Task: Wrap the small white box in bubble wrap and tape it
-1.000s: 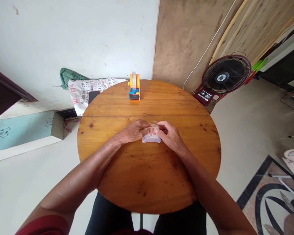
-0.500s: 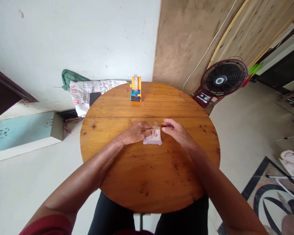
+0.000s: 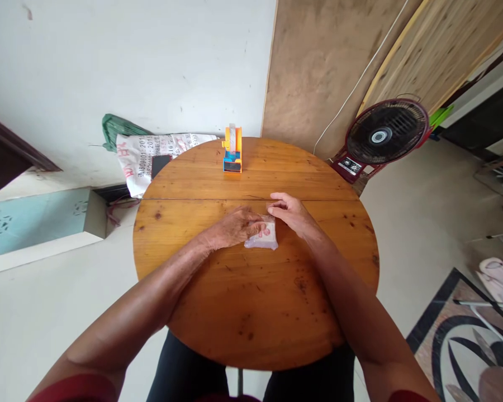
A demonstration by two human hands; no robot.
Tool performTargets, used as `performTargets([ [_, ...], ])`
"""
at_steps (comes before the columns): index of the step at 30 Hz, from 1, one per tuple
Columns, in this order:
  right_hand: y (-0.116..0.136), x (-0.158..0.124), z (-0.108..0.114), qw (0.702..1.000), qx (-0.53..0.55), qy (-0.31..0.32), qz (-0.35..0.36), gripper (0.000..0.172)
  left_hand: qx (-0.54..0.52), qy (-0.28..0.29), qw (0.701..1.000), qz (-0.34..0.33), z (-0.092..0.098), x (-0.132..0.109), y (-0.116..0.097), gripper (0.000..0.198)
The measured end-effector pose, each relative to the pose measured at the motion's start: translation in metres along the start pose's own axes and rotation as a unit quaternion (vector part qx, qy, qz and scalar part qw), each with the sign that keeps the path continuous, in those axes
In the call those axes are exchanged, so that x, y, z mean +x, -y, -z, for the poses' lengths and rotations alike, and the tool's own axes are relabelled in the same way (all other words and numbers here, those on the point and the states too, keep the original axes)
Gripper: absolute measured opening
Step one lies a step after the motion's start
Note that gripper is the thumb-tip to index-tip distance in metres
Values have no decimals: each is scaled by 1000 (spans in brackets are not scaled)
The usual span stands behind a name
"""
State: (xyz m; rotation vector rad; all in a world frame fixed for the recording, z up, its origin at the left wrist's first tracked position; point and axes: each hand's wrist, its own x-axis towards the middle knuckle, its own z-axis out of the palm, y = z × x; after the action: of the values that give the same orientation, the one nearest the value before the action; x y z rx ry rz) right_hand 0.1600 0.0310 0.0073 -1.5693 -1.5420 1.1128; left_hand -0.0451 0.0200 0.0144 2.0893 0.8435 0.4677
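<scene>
A small white box with red print, wrapped in clear plastic, lies on the round wooden table. My left hand grips its left side, with the thumb over the top face and the other fingers along the far edge. At the far right corner of the wrapping, my right hand has its fingers stretched and apart, the thumb close to the plastic. Whether that thumb touches the plastic I cannot tell. An orange and blue tape dispenser with a tape roll stands at the table's far side.
A dark red fan stands beyond the table's right edge. Behind the left edge lie a printed white sack and a green bag. A pale blue low cabinet is on the left. The wall rises just behind the table.
My right hand has moved left and slightly away from me, to the far corner of the wrapped box. My left hand keeps its hold on the box.
</scene>
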Motion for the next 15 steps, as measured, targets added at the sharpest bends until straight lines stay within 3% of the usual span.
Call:
performTargets([
  [8,-9,6,-2,997,35,-10,69,34,-9,3,1000,7,1,0,-4,36],
  [15,-3,1,-3,993,68,-10,100,21,-26,-23,998,43,-2,0,-2,35],
])
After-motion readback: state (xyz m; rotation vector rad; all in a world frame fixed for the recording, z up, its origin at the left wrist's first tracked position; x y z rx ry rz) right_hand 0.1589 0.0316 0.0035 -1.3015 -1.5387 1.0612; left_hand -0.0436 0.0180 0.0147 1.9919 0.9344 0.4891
